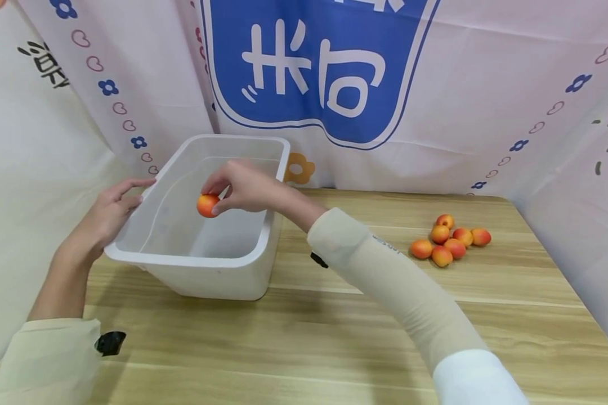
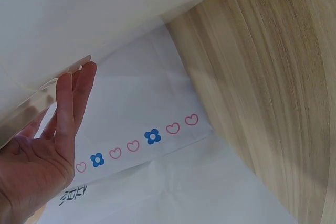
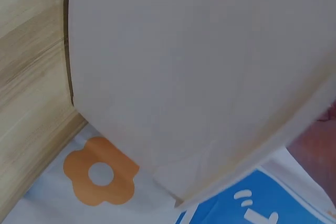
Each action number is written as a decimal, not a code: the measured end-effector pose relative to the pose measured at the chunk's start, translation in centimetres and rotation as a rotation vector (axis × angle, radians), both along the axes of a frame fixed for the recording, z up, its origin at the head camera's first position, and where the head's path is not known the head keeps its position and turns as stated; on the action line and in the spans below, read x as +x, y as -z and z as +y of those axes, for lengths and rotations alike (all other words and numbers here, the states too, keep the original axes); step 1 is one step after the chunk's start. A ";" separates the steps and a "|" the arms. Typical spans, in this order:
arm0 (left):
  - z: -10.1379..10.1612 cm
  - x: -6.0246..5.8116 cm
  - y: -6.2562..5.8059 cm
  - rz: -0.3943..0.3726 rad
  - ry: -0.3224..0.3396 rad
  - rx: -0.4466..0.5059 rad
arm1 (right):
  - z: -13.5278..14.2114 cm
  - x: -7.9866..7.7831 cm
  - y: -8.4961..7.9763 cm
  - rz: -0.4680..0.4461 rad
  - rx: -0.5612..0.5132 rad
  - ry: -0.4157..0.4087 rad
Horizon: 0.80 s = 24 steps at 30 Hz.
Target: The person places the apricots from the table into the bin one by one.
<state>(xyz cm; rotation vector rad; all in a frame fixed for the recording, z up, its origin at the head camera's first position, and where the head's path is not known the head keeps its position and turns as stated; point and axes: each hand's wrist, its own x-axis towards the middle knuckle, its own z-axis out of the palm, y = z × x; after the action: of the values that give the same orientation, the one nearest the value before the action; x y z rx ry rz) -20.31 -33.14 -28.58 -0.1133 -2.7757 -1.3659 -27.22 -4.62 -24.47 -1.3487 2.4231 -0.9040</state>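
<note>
In the head view, my right hand (image 1: 245,185) pinches an orange-red apricot (image 1: 208,205) over the inside of a white plastic bin (image 1: 271,247). My left hand (image 1: 108,214) touches the bin's left rim, its fingers fairly straight. The left wrist view has the left hand (image 2: 44,153) against the outer side of the bin (image 2: 105,14) just below the rim. Only a dark sliver of the right hand (image 3: 312,153) appears in the right wrist view; the bin's wall (image 3: 184,66) hides the apricot there.
Several apricots (image 1: 441,234) lie in a loose group at the right on the wooden table (image 1: 334,337). A printed white cloth (image 1: 461,112) hangs behind the table and along its sides. The bin stands close to the back cloth.
</note>
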 end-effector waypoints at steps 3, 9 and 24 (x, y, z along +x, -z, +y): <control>-0.1 0.0 0.0 -0.002 -0.003 0.007 | -1.1 0.0 0.4 0.009 0.052 -0.016; -0.1 0.0 0.1 0.005 0.001 0.012 | -2.7 0.1 1.0 0.012 0.121 -0.013; -0.2 -0.1 0.1 0.013 0.002 0.015 | -4.1 -0.1 1.9 -0.021 0.282 0.033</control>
<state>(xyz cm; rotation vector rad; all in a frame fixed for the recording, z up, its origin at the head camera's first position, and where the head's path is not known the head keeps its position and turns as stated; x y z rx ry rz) -20.37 -33.29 -28.68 -0.1235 -2.7550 -1.3817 -27.36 -8.67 -26.37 -1.1940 2.4506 -0.5524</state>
